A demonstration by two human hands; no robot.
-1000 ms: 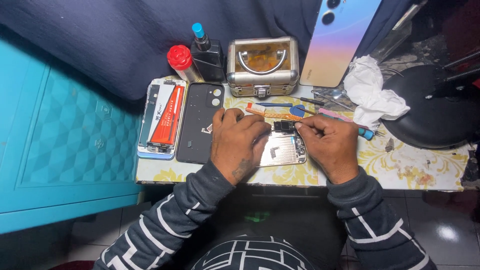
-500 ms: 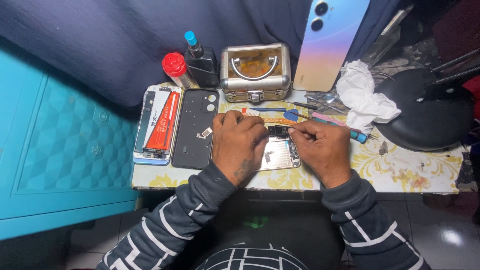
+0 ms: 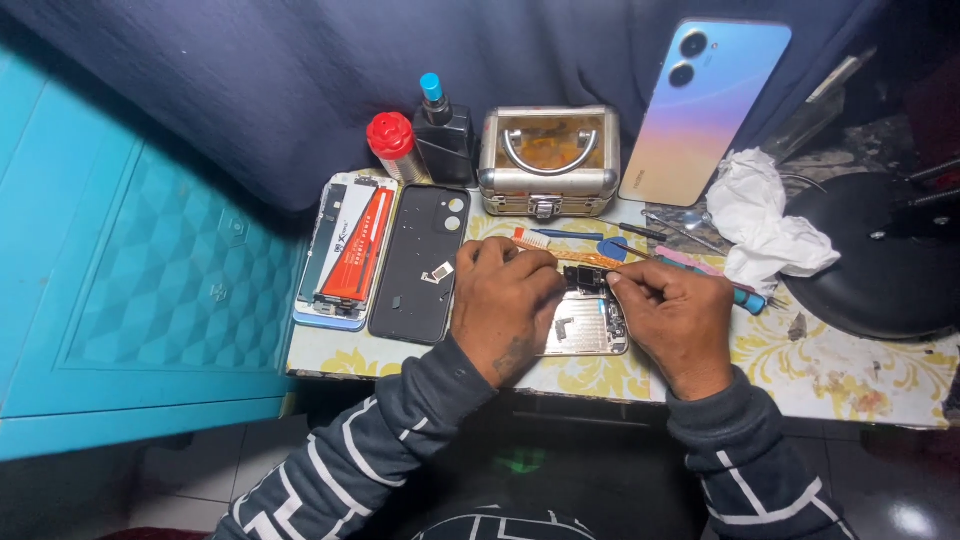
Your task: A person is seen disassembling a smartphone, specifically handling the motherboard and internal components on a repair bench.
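An opened phone (image 3: 590,330) lies face down on the table's front edge, its silver inside and a dark part at its top end showing. My left hand (image 3: 505,310) lies over its left side and holds it steady, fingers curled at the top end. My right hand (image 3: 675,315) rests on the table just right of it. Its thumb and forefinger pinch what looks like a thin tool at the dark part; it is too small to make out well.
Left of the hands lie a black phone back cover (image 3: 420,265) and a phone frame with an orange-red battery (image 3: 345,255). Behind stand a red-capped bottle (image 3: 392,140), a black bottle (image 3: 445,135), a small metal case (image 3: 548,160), a leaning gradient phone (image 3: 700,110), a crumpled tissue (image 3: 765,225) and loose tools (image 3: 745,297).
My view has shifted slightly. Both hands stay at the opened phone; the fingertips have moved a little closer together at its top end.
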